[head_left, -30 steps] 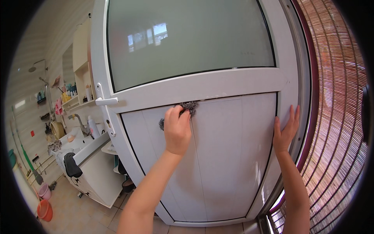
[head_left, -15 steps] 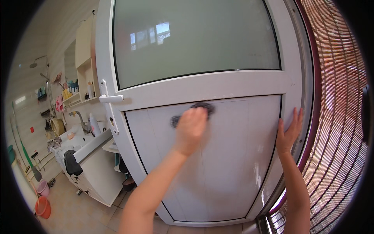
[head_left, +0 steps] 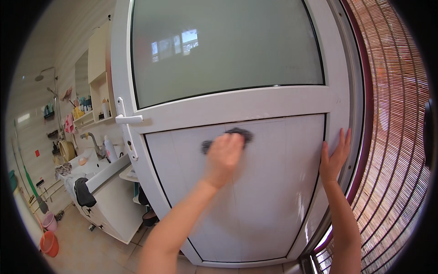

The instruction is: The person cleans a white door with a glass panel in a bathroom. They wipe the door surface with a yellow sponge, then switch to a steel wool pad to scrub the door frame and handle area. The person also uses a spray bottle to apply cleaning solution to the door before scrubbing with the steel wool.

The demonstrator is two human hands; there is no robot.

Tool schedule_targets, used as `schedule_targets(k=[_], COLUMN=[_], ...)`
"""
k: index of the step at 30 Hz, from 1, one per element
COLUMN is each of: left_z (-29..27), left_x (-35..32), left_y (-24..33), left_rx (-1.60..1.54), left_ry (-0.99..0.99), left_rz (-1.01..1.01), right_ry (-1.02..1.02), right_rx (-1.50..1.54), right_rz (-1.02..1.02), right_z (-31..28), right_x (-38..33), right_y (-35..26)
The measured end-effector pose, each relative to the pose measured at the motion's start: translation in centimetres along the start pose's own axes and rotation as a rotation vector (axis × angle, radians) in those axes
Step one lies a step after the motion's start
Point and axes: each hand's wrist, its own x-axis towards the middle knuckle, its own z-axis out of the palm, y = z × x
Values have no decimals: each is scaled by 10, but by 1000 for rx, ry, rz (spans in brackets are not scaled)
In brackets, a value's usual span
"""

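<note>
A white door (head_left: 273, 182) with a plain lower panel and a frosted glass pane (head_left: 228, 50) above fills the middle of the view. Bunched in my left hand (head_left: 223, 157) is a dark grey cloth (head_left: 242, 134), pressed against the upper part of the lower panel. Motion blurs the cloth, and its part under the palm is hidden. My right hand (head_left: 335, 157) rests on the door's right-hand frame, fingers stretched upward and apart, holding nothing. To the left, the white door handle (head_left: 130, 119) sticks out, untouched by either hand.
Beyond the door's left edge stand a white washbasin cabinet (head_left: 114, 212) with a tap (head_left: 94, 142), a shelf of bottles (head_left: 84, 107), and an orange bucket (head_left: 49, 244) on the tiled floor. A slatted bamboo blind (head_left: 397, 137) hangs close on the right.
My left hand and the cloth have slid slightly down the panel. My right hand stays on the door frame; the view has shifted a little.
</note>
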Motion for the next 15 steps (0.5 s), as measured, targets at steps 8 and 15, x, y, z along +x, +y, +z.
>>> schedule_targets(k=[8,15], left_z=[-17,8], left_x=[-6,-5], left_y=[-18,10], left_rx=[44,-7], left_ry=[78,12], left_rz=[-79,-118], right_ry=[-3,-1], right_rx=[-32,-8], right_rz=[12,7], right_z=[2,-1], right_x=[-4,-1], right_y=[-2,2])
